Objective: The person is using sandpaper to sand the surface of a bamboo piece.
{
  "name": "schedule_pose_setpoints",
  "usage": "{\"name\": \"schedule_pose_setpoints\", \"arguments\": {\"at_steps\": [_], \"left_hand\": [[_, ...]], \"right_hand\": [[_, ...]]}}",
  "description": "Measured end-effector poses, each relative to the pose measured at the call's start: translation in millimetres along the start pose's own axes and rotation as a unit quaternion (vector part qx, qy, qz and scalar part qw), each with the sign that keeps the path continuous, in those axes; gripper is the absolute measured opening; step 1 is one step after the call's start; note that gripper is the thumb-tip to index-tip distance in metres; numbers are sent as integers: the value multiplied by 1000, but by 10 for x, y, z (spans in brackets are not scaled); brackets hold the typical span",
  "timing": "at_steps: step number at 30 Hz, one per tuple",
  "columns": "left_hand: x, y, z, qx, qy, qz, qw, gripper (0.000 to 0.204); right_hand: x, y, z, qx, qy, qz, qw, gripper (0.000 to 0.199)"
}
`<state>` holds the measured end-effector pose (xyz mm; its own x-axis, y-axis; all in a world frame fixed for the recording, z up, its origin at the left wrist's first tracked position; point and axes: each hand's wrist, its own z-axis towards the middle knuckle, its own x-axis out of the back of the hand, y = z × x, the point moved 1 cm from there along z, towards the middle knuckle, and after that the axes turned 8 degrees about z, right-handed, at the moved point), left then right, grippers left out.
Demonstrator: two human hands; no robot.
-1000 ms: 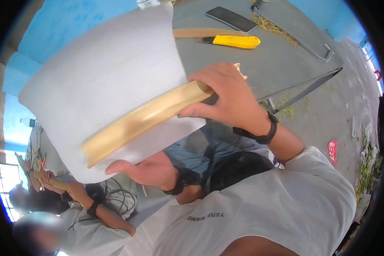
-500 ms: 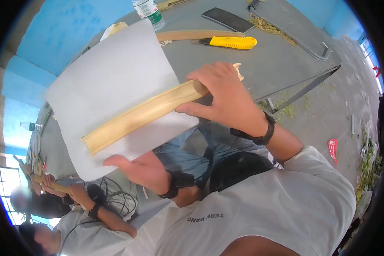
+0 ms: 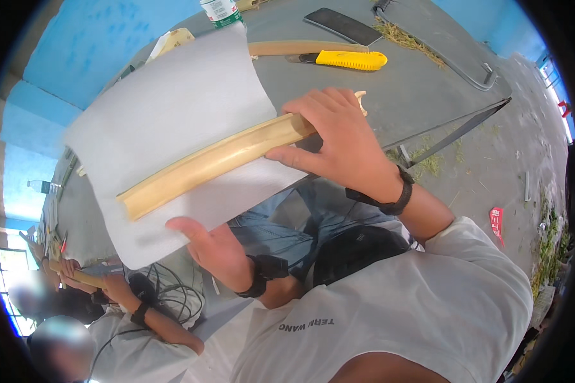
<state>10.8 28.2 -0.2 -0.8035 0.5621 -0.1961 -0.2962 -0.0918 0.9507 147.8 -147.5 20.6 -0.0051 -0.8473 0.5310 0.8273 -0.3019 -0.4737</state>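
Right fingers [image 3: 319, 105] clasp bamboo [image 3: 217, 161]; left fingers [image 3: 190, 230], partly under the sheet [image 3: 172, 96], I can't tell — lettering [image 3: 306, 325] crosses the shirt [image 3: 390, 306].

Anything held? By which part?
Right hand: pale-yellow, trough-shaped, bamboo-like strip, near its right end. Left hand: thumb over near edge of white papery sheet; fingers hidden, hold unclear.

From where I stand, the pale yellow, bamboo-like strip [image 3: 204, 167] is long and trough-shaped, its smooth hollow face turned up with raised edges along both sides; it slants from the person's near left to the far right, the right-hand stretch partly covered and a curved notch showing at that tip. The plain white sheet [image 3: 172, 108], broad and gently bowed with a rounded near-left corner, extends beneath most of the strip; contact between the two cannot be confirmed.
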Motion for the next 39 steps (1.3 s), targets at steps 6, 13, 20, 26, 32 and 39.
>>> {"name": "schedule_pose_setpoints", "arguments": {"at_steps": [6, 13, 20, 26, 32, 39], "left_hand": [[-1, 38, -4, 52, 32, 20, 998, 82], [4, 64, 48, 9, 105, 27, 994, 67], [51, 77, 116, -19, 160, 10, 987, 62], [341, -38, 246, -61, 164, -25, 984, 47], [676, -156, 306, -197, 191, 308, 911, 32], [93, -8, 64, -43, 157, 219, 962, 46]], "right_hand": [[10, 15, 9, 5, -29, 13, 999, 47], [16, 21, -9, 50, -36, 41, 997, 39], [23, 8, -24, 68, -47, 64, 994, 36], [-7, 31, -59, 44, -44, 50, 997, 31], [-1, 45, -47, 40, -110, 60, 991, 30], [19, -2, -12, 45, -148, 80, 985, 37]]}}
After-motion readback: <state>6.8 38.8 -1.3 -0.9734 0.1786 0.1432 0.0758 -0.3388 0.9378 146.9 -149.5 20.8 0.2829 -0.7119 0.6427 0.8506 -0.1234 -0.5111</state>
